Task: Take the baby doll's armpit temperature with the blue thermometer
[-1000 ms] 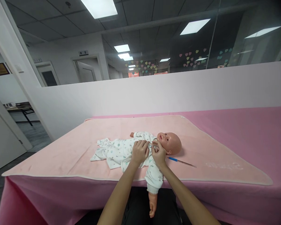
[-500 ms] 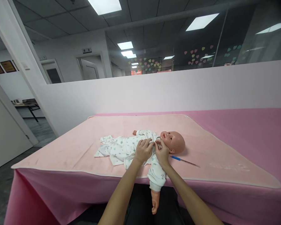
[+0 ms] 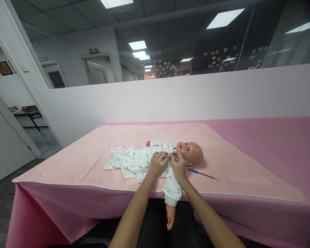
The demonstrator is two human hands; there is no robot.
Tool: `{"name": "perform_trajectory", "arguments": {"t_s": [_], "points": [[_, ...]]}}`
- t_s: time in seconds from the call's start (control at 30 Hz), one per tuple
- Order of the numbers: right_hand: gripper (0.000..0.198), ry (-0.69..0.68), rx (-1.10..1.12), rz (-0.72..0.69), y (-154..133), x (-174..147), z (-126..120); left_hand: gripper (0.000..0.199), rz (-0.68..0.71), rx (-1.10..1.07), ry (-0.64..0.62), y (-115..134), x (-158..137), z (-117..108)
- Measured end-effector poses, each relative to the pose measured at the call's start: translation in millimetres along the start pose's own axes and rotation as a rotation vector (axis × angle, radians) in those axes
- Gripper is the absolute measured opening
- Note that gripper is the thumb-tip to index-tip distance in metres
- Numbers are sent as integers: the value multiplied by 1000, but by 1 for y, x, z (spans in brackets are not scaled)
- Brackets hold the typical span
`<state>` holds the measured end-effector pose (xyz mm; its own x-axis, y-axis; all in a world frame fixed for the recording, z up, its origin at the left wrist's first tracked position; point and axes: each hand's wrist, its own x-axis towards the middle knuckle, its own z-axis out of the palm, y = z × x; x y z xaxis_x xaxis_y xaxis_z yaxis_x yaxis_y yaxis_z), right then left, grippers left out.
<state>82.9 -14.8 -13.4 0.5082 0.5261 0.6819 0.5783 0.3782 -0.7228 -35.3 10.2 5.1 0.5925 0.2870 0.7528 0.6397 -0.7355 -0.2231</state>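
A baby doll (image 3: pixel 193 154) lies on its back, its head to the right and one arm hanging over the table's front edge. It wears a white printed baby outfit (image 3: pixel 134 160). At the outfit's neckline, my left hand (image 3: pixel 158 163) pinches the cloth with bent fingers. Close beside it, under the doll's chin, my right hand (image 3: pixel 179 165) pinches the neckline too. The fingertips nearly meet; whatever small fastening may be between them is too small to make out.
A thin tool with a blue handle (image 3: pixel 193 171) lies just right of my right hand. Beneath the doll spreads a peach mat (image 3: pixel 74 162) over a pink tablecloth (image 3: pixel 281 144). A white low wall (image 3: pixel 183 100) with glass above stands behind the table.
The view has tilted slightly, so everything sits a little higher in the picture. Both hands stay at the neckline, with only small finger movements.
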Motion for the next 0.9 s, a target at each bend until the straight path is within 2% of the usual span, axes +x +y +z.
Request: {"name": "perform_trajectory", "arguments": {"t_s": [0.17, 0.27, 0.4, 0.47, 0.53, 0.6, 0.73, 0.9], "points": [[28, 10, -120, -63, 4, -2, 3, 19, -6, -22, 5, 1, 1, -2], [32, -18, -128, -107, 5, -3, 3, 21, -84, -38, 21, 3, 1, -4], [34, -49, -192, -199, 2, -4, 1, 22, -337, -88, 161, 4, -1, -9], [36, -147, -217, -297, -4, -5, 2, 20, -491, -113, 246, 4, -3, -12], [36, -265, -203, -369, -12, -6, 5, 17, -583, -145, 273, 4, -5, -13], [34, -322, -191, -356, -20, -7, 10, 17, -600, -188, 244, 3, -7, -13], [27, -290, -219, -248, -28, -9, 15, 21, -608, -221, 186, 3, -11, -14], [21, -253, -255, -250, -27, -12, 11, 23, -579, -236, 144, 7, -18, -20]]}}
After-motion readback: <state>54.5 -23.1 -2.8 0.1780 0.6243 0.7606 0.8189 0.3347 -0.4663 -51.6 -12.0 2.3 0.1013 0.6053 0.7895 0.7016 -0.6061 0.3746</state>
